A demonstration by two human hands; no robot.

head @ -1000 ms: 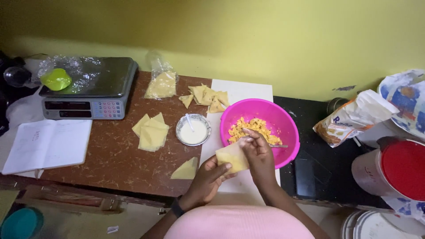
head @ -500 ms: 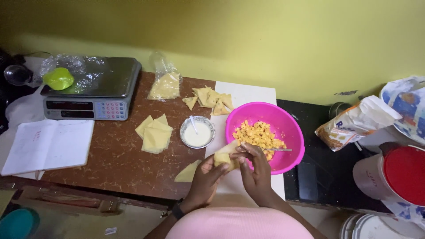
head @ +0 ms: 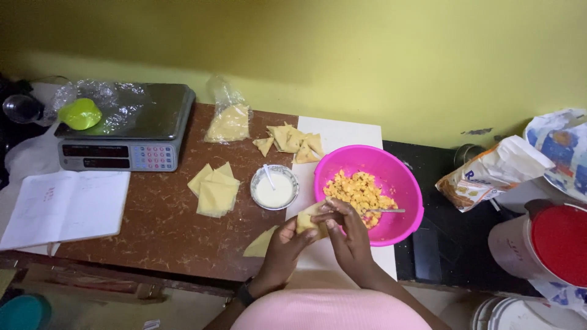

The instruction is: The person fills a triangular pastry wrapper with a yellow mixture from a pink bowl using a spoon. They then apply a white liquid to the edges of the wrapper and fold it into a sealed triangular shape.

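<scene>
Hands [head: 324, 235] cupped around pastry pocket [head: 307, 221]

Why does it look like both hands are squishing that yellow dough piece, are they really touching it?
Touching. The head view shows the left hand cupping the yellow dough piece from below while the right hand has fingers pressed on top of it, no gap visible.

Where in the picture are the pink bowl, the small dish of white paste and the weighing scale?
pink bowl [head: 400, 183], head view, bare inner wall.
small dish of white paste [head: 274, 189], head view, paste surface.
weighing scale [head: 156, 113], head view, steel platform.
</scene>
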